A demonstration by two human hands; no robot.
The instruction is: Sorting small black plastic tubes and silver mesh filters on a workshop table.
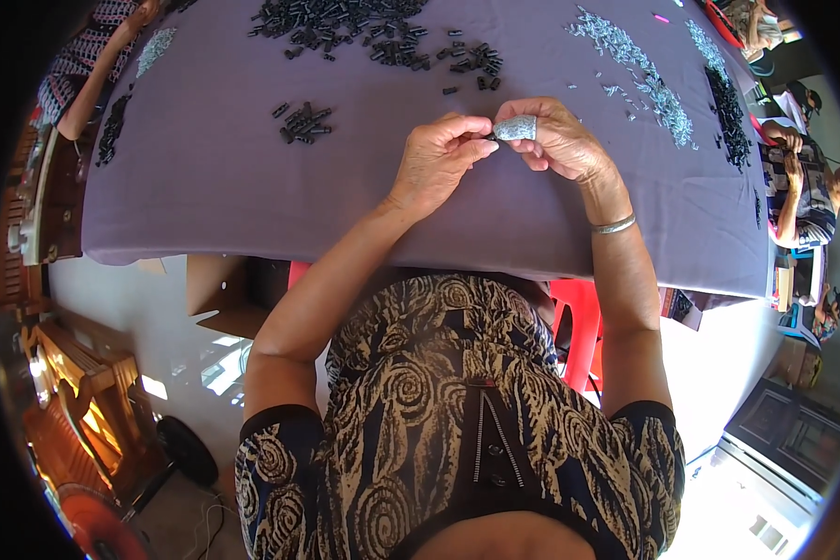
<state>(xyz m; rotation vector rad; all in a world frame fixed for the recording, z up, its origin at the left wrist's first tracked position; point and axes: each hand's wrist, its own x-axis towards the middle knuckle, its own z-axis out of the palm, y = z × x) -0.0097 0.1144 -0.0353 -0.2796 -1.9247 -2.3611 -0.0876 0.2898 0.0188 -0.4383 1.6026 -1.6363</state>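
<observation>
Over the purple tablecloth [383, 219] my two hands meet. My left hand [429, 161] is closed, thumb and forefinger pinching a small black piece [494, 137]. Against that piece comes my right hand [565, 140], closed too, with a silvery-grey wrap [517, 128] round one digit and a bangle [614, 225] at the wrist. Most of the black piece is hidden by fingers, so its shape cannot be made out. Left of my hands lies a little cluster of short black cylindrical parts [304, 124]. Beyond my hands spreads a larger heap of similar black parts [331, 23].
Small silvery parts [630, 65] lie strewn at the right, with more black parts [730, 121] by the right edge. People sit along both sides, one arm [98, 84] at left. Below the table are a cardboard box [217, 285] and a red stool [579, 322].
</observation>
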